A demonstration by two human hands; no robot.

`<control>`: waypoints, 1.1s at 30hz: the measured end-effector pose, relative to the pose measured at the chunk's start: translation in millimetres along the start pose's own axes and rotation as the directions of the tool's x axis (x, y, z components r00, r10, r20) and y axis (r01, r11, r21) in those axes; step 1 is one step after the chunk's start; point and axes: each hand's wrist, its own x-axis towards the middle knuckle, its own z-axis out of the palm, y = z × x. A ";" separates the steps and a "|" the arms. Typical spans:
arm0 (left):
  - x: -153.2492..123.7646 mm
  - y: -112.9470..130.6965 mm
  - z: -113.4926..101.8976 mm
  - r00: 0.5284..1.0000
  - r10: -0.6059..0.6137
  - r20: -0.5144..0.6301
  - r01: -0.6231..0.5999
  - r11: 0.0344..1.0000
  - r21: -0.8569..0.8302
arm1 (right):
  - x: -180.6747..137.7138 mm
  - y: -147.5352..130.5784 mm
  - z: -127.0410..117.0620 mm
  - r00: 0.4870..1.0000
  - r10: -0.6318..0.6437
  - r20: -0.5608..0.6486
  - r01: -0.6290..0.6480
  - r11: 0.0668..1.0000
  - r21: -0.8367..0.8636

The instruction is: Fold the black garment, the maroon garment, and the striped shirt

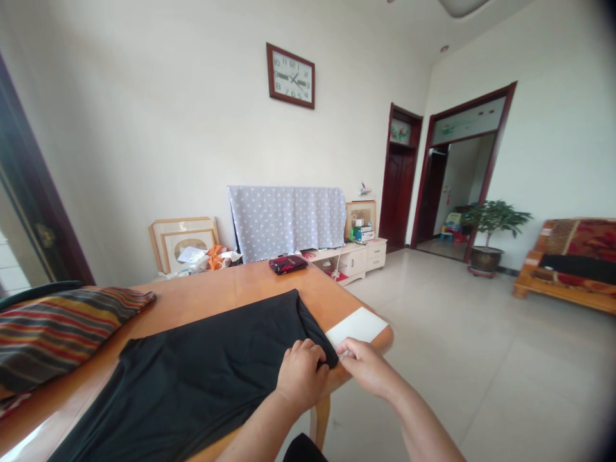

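Note:
A black garment [206, 359] lies spread over the wooden table, a few creases running along it. My left hand [303, 371] rests at its right end, fingers curled down and closed on the cloth near the hem. Just to the right, my right hand [368, 367] has thumb and forefinger pinched together where the garment's corner meets a white sheet [360, 325]. Whether those fingertips hold the hem or the sheet cannot be made out. The sheet lies flat at the table's right corner, against the garment's edge.
The wooden table [192, 296] ends in a rounded corner close to my right hand. A striped cloth item [67, 327] lies at its left, and a dark folded packet [287, 264] near the far edge. Beyond are a white cabinet [356, 263], a potted plant [486, 256] and a wooden sofa [572, 263].

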 end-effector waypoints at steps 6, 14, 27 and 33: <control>-1.7 -4.4 -0.5 0.999 -0.024 -0.043 0.018 0.991 -0.133 | -7.1 3.3 3.7 0.996 0.029 -0.089 -0.033 0.998 -0.054; -2.3 -16.3 6.1 0.990 -0.052 -0.128 -0.001 0.926 -0.377 | -18.3 -18.9 22.6 0.966 0.013 -0.257 -0.094 0.947 -0.307; -12.7 0.3 -4.7 0.998 0.052 -0.025 -0.053 0.996 -0.065 | -23.4 -3.6 31.0 0.916 -0.032 -0.399 -0.143 0.905 -0.402; -11.7 4.2 -0.9 0.998 0.055 -0.011 -0.055 0.998 -0.012 | -22.5 3.3 37.2 0.914 -0.040 -0.403 -0.109 0.933 -0.342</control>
